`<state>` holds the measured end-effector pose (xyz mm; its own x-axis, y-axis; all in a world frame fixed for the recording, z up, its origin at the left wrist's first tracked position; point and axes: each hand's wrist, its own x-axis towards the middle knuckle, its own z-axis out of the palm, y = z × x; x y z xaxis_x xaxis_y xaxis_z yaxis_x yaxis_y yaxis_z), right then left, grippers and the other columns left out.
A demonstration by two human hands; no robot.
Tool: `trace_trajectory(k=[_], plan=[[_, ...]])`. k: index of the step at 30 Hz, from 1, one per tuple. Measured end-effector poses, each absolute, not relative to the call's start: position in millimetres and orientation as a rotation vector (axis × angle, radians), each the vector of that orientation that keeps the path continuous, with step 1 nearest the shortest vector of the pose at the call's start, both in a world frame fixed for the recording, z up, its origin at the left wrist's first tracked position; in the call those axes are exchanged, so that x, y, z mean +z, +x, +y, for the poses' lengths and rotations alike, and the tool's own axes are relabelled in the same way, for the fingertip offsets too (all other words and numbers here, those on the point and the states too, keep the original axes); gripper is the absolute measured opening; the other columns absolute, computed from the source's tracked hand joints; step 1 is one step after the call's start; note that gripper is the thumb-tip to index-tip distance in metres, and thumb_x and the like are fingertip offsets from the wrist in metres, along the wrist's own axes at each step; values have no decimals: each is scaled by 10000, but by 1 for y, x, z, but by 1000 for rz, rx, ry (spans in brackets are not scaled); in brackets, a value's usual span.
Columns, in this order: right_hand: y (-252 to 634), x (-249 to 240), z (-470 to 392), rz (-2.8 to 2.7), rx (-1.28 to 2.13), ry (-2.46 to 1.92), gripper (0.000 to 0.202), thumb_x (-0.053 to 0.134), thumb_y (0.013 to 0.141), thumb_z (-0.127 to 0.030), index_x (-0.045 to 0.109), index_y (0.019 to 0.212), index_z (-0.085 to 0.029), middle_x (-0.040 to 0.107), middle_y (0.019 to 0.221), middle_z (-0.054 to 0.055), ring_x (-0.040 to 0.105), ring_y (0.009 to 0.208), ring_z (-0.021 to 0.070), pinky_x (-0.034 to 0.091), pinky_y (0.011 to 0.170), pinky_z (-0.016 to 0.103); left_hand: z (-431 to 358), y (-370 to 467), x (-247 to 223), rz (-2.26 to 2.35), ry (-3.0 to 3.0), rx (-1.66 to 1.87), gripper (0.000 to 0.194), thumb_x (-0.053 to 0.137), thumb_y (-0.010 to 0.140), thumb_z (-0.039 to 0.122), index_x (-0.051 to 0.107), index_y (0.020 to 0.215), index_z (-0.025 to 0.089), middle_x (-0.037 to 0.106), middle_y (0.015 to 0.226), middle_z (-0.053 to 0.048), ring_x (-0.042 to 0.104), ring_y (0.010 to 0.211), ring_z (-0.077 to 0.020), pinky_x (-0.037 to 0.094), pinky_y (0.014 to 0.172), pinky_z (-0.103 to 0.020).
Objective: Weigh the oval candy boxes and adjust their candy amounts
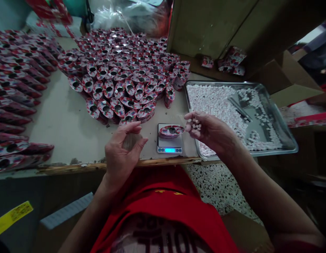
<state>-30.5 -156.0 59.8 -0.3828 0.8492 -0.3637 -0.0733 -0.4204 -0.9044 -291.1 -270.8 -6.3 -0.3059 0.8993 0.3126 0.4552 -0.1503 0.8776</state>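
Observation:
A digital scale [170, 144] with a lit blue display sits near the table's front edge. On it stands a small printed packet [166, 131] with a dark round hole in its top. Just right of the packet, my right hand [205, 128] cups several small white candy-like pieces [193, 124] in its fingers. To the left of the scale my left hand [123, 151] is held with thumb and fingers apart and nothing between them. Its fingertips are close to the front packets [130, 116] of the large group.
A metal tray [293, 140] at the right holds many white pieces and a metal bar [239, 109]. Printed packets [120, 70] crowd the back, and rows of packets [15, 102] line the left. A cardboard box [199, 28] stands behind the tray.

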Motion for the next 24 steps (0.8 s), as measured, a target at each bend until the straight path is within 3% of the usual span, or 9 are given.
trace_trajectory(k=[5, 8, 10, 14, 18, 20, 22, 24], plan=[[-39, 52, -153, -1386, 1827, -1127, 316, 895, 858, -460, 791, 918, -168, 653, 711, 41, 461, 538, 106, 341, 448, 201, -269, -282, -3, 1698, 1599, 1441, 428, 820, 922, 291, 694, 1331, 266, 763, 1184, -53, 739, 1104, -219, 594, 1087, -429], [-45, 46, -149, -1596, 1775, -1109, 370, 859, 867, -537, 793, 866, -173, 592, 633, 3, 420, 524, 104, 268, 459, 221, -269, -281, -4, 1681, 1614, 1442, 428, 817, 925, 287, 691, 1334, 271, 757, 1193, -51, 737, 1098, -212, 596, 1061, -410], [-47, 42, -147, -1761, 1695, -1106, 329, 814, 898, -507, 808, 871, -179, 571, 609, -14, 421, 535, 112, 262, 484, 232, -269, -281, -6, 1681, 1614, 1440, 442, 821, 918, 276, 690, 1340, 271, 751, 1207, -54, 734, 1107, -215, 588, 1066, -410], [-47, 33, -149, -1976, 1494, -1125, 211, 813, 893, -343, 844, 1064, -223, 633, 666, -26, 490, 588, 147, 339, 544, 253, -269, -283, -12, 1662, 1591, 1394, 494, 841, 882, 267, 682, 1349, 266, 743, 1211, -63, 728, 1108, -227, 588, 1064, -412], [-48, 33, -154, -1977, 1413, -1147, 445, 856, 858, -246, 776, 1295, -243, 711, 744, -7, 519, 588, 163, 392, 565, 271, -267, -282, -14, 1643, 1617, 1324, 511, 847, 870, 273, 677, 1351, 263, 742, 1210, -55, 716, 1116, -228, 589, 1049, -400], [-45, 37, -153, -1901, 1467, -1146, 364, 875, 861, -270, 776, 1208, -228, 686, 702, -8, 509, 567, 155, 376, 537, 256, -265, -282, -13, 1630, 1628, 1310, 500, 847, 870, 274, 683, 1341, 257, 745, 1209, -55, 714, 1120, -229, 587, 1045, -397], [-34, 42, -145, -1698, 1563, -1160, 218, 897, 862, -321, 753, 981, -208, 624, 647, -14, 464, 532, 131, 330, 484, 224, -265, -284, -13, 1631, 1617, 1310, 493, 842, 873, 277, 686, 1340, 254, 747, 1215, -58, 717, 1124, -232, 581, 1056, -402], [-13, 45, -132, -1353, 1657, -1206, 267, 893, 879, -305, 659, 808, -197, 562, 629, -23, 383, 501, 97, 287, 440, 186, -266, -288, -13, 1660, 1565, 1305, 478, 829, 884, 284, 689, 1340, 256, 747, 1226, -58, 719, 1129, -233, 574, 1072, -408]])
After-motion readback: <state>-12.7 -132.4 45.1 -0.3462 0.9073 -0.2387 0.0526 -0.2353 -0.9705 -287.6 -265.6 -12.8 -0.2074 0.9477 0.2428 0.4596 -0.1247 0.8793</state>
